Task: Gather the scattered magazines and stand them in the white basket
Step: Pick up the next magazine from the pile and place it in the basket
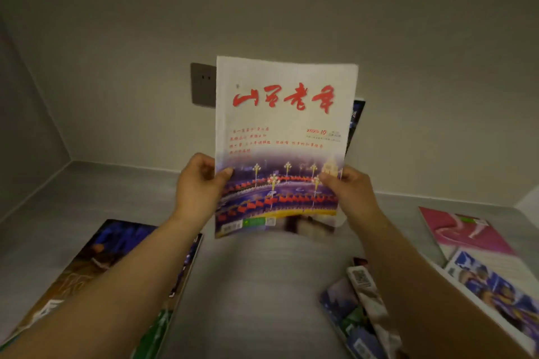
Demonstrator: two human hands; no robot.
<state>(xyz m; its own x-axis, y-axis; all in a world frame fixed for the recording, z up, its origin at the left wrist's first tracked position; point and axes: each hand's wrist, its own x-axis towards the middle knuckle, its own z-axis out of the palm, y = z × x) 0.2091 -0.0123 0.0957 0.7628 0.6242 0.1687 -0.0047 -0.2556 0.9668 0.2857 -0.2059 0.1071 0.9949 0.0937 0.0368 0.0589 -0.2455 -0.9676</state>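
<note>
Magazine [280, 137] was pinched upright at lower edges by left hand [198, 183] and right hand [354, 192] fingers; judged light, floppy, best gripped near spine

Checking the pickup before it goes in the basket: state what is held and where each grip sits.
Both hands hold the magazine with red title lettering upright: left hand grips its lower left edge, right hand its lower right edge, thumbs on the cover.

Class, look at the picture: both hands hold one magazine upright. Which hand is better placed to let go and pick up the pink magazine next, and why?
The right hand. The pink magazine lies flat on the right side of the surface, nearer that hand, while the left hand could keep the held magazine upright.
</note>
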